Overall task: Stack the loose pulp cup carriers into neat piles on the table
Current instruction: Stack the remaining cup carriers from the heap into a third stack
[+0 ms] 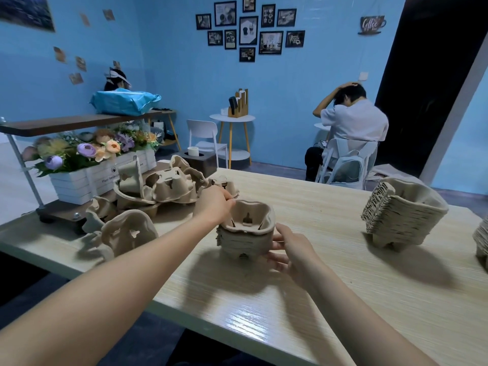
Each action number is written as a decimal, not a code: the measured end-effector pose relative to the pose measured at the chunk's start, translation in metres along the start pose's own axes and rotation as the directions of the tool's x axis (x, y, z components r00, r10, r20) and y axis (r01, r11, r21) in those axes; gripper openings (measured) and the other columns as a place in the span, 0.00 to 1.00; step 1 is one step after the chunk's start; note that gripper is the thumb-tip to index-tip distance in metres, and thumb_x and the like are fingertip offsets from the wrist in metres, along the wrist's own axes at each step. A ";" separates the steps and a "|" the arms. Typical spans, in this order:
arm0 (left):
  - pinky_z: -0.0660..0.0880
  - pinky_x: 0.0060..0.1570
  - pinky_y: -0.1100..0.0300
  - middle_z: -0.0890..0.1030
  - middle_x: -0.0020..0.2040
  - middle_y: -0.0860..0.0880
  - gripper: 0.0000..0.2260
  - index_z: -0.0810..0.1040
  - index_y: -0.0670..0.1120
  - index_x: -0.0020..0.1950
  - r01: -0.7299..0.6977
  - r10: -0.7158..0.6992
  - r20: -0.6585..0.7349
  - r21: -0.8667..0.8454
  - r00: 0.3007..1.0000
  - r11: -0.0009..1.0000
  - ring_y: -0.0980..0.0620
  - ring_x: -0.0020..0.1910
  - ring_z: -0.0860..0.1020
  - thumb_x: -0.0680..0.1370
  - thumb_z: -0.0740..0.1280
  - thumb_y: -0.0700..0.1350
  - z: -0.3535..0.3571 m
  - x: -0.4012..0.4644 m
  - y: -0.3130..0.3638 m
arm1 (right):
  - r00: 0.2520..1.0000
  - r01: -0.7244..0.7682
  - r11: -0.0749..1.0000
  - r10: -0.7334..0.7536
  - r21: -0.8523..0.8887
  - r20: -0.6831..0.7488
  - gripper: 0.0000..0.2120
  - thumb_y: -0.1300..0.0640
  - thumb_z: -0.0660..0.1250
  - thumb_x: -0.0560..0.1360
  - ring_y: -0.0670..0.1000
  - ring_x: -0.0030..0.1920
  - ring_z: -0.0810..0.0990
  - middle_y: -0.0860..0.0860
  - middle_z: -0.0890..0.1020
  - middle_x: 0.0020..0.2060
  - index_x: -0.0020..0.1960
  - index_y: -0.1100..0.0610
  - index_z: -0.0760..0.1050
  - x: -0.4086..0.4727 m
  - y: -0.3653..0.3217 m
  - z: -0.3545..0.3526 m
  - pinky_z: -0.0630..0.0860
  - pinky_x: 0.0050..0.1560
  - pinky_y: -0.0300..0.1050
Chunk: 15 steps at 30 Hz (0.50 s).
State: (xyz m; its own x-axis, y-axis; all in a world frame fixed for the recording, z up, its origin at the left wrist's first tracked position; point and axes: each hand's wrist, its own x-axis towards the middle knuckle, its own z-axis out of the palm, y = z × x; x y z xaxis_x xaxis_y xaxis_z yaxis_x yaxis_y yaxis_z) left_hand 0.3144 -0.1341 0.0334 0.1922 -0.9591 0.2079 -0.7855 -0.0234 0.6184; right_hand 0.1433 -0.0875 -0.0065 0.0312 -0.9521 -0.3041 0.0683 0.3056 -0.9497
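Observation:
A short pile of beige pulp cup carriers [247, 233] stands in the middle of the wooden table [343, 299]. My left hand [214, 204] pinches the far left rim of the top carrier. My right hand [289, 250] touches the pile's right side with its fingers, low down. Loose carriers [169, 186] lie in a jumble at the left, and another [129, 233] lies tipped near the front left edge. A taller finished pile [401, 215] stands at the right.
A white crate of artificial flowers [87, 159] sits on a small shelf stand at the table's left. Part of another pile [482, 241] shows at the right border. A person sits on a white chair [348, 159] beyond the table.

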 end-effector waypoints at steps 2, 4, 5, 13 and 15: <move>0.76 0.43 0.56 0.83 0.46 0.47 0.10 0.83 0.48 0.49 -0.003 0.003 0.003 0.064 1.000 0.998 0.46 0.42 0.79 0.79 0.62 0.46 0.003 -0.001 0.000 | 1.000 0.000 1.000 0.000 -0.009 0.010 0.17 0.46 0.61 0.78 0.53 0.32 0.78 0.55 0.79 0.35 0.46 0.62 0.75 -0.002 -0.001 0.000 0.71 0.32 0.44; 0.74 0.42 0.58 0.82 0.46 0.47 0.11 0.82 0.48 0.52 -0.017 0.014 0.034 0.089 0.999 0.996 0.46 0.44 0.79 0.80 0.61 0.47 0.004 -0.002 -0.001 | 1.000 -0.002 1.000 0.002 -0.019 0.019 0.18 0.45 0.62 0.77 0.53 0.32 0.79 0.55 0.79 0.37 0.48 0.61 0.75 -0.003 -0.002 0.003 0.73 0.33 0.44; 0.73 0.43 0.58 0.82 0.47 0.46 0.11 0.82 0.48 0.53 -0.032 0.026 0.055 0.100 0.998 0.994 0.46 0.45 0.78 0.80 0.60 0.47 0.003 -0.003 -0.002 | 1.000 -0.001 1.000 0.002 -0.024 0.019 0.18 0.45 0.63 0.77 0.53 0.33 0.79 0.55 0.78 0.38 0.50 0.62 0.75 -0.002 -0.002 0.004 0.73 0.34 0.44; 0.67 0.63 0.53 0.75 0.61 0.43 0.13 0.77 0.49 0.61 -0.100 0.101 0.128 -0.015 0.987 0.995 0.44 0.64 0.71 0.81 0.57 0.48 -0.005 -0.009 -0.023 | 0.997 0.040 0.995 -0.046 -0.089 -0.066 0.15 0.51 0.60 0.78 0.58 0.40 0.77 0.59 0.77 0.42 0.50 0.64 0.73 0.007 0.002 0.018 0.73 0.36 0.47; 0.64 0.66 0.52 0.73 0.63 0.41 0.15 0.75 0.46 0.65 -0.093 0.093 0.050 -0.004 0.994 0.996 0.43 0.65 0.69 0.81 0.58 0.47 -0.013 -0.013 -0.035 | 0.995 0.044 0.995 -0.052 -0.089 -0.081 0.15 0.51 0.59 0.79 0.58 0.41 0.77 0.58 0.76 0.41 0.50 0.64 0.73 0.008 0.003 0.022 0.73 0.36 0.47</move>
State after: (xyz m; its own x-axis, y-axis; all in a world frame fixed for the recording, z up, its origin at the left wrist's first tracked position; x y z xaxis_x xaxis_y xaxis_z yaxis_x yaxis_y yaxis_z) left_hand 0.3472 -0.1169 0.0193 0.0887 -0.9701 0.2259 -0.7976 0.0667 0.5995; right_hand 0.1658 -0.0937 -0.0102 -0.0533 -0.9642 -0.2597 -0.0193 0.2610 -0.9651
